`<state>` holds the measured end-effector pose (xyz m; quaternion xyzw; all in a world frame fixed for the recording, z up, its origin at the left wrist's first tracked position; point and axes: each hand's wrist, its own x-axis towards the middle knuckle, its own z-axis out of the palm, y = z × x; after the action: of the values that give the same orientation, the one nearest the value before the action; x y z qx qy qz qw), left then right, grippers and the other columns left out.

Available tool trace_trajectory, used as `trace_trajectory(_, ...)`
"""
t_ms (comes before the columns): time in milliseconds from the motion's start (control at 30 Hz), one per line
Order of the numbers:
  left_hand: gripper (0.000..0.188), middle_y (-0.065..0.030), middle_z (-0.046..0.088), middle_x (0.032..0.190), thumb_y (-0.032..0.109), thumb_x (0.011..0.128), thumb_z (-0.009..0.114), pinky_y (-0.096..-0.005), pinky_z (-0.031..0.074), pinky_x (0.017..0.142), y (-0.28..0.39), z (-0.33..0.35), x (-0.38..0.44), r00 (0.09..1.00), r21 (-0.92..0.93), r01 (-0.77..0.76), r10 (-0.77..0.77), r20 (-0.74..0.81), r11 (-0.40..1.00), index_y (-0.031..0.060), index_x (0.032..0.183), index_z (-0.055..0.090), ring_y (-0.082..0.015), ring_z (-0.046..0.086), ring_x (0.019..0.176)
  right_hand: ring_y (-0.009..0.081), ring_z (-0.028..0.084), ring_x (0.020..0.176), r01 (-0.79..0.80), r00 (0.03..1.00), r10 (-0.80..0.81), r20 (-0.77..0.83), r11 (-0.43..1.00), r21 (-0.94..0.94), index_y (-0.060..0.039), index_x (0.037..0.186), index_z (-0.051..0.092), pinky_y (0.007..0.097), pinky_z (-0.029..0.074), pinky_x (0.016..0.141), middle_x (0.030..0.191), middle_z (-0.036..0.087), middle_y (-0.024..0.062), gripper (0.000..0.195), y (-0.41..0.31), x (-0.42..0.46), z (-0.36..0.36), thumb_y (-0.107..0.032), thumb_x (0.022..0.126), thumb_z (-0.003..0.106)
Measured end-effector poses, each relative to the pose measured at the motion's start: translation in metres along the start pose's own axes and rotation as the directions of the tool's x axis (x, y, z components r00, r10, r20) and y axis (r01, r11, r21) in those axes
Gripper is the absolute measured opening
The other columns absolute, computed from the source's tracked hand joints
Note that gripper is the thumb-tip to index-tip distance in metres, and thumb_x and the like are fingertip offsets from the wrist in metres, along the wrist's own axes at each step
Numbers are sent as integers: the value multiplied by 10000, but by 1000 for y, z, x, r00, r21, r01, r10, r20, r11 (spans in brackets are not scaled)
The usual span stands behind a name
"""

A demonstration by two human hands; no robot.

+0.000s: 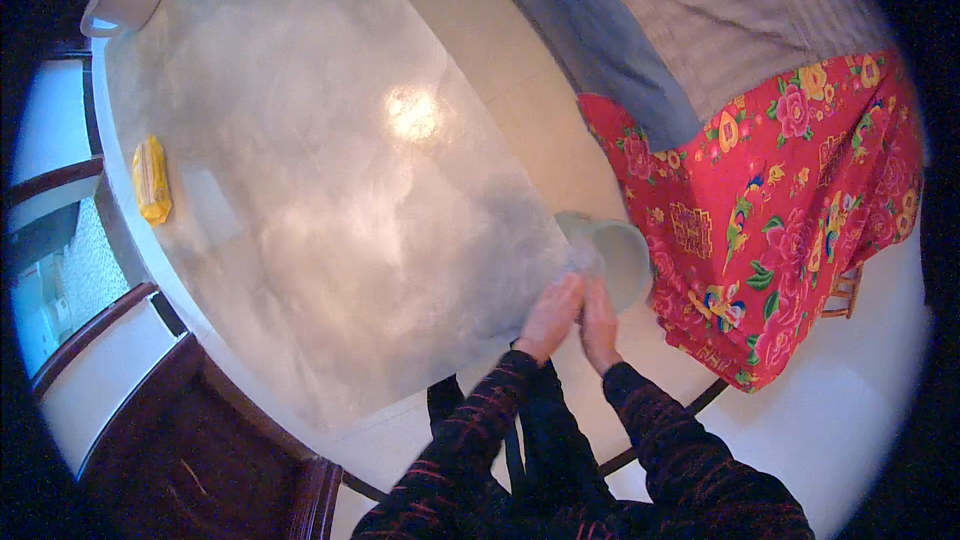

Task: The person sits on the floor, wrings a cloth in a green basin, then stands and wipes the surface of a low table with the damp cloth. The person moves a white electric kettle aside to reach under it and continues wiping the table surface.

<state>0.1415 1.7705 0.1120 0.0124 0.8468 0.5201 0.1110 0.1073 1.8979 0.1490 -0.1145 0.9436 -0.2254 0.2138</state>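
Observation:
Close together at the near corner of a glossy grey mottled table (pixel 315 187), my left hand (pixel 553 315) and my right hand (pixel 600 322) point away from me. Motion blurs their fingertips. A pale, blurred patch (pixel 586 259) shows at the fingertips; whether it is a held thing cannot be told. Just beyond and beneath the hands is a pale green bin (pixel 630 262), partly covered by them. Both my forearms wear dark sleeves with red marks.
On the table's left side lies a yellow packet (pixel 152 181). A light-coloured mug-like vessel (pixel 131 0) stands at the far left. To the right, a red floral cloth (pixel 780 240) hangs beside grey bedding (pixel 622 37). Dark brown wooden furniture (pixel 217 435) borders the lower left.

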Motion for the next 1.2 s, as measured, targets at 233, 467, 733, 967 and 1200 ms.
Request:
trace_trajectory(233, 274, -223, 612, 1022, 19, 815, 526, -490, 452, 865, 63, 21, 0, 981, -291, 169, -132, 143, 942, 8, 1086, 571, -418, 567, 1005, 369, 614, 1012, 15, 1000, -20, -10, 940, -340, -28, 1256, 534, 435, 499, 848, 1132, 625, 213, 346, 24, -46, -83, -73, 914, 497)
trace_trajectory(467, 337, -182, 599, 993, -4, 775, 558, -457, 484, 797, 41, -97, -62, 969, -268, 122, -173, -177, 956, 48, 1106, 593, -378, 576, 966, 360, 629, 921, 196, 980, -197, -3, 980, -22, -20, 1106, 600, 428, 514, 780, 1003, 636, 179, 268, -101, -2, -81, -93, 849, 590)
trace_trajectory(733, 646, -238, 403, 1389, -19, 766, 604, -423, 383, 1050, -5, -184, -171, 896, -43, 280, -277, -348, 959, -8, 1378, 400, -400, 408, 1281, 351, 553, 1112, 536, 835, -539, 114, 842, 55, -48, 1138, 587, 434, 469, 919, 1247, 547, 161, 389, -187, 4, 28, -107, 762, 664)
trace_trajectory(967, 685, -196, 301, 1506, 149, 842, 616, -442, 272, 1126, -76, -158, -155, 920, 453, 360, -229, -318, 816, -34, 1434, 324, -337, 313, 1386, 336, 417, 1290, 698, 714, -659, 237, 696, -167, -33, 1302, 488, 450, 325, 1090, 1412, 435, 170, 555, -178, 15, 94, -180, 794, 657)
trace_trajectory(1200, 733, -163, 299, 1523, 300, 850, 636, -446, 250, 1132, -105, -212, -90, 934, 565, 342, -208, -289, 751, -18, 1440, 339, -292, 267, 1419, 306, 417, 1304, 705, 708, -679, 195, 662, -254, -40, 1362, 450, 451, 313, 1102, 1444, 421, 158, 534, -197, 89, 107, -240, 880, 566)
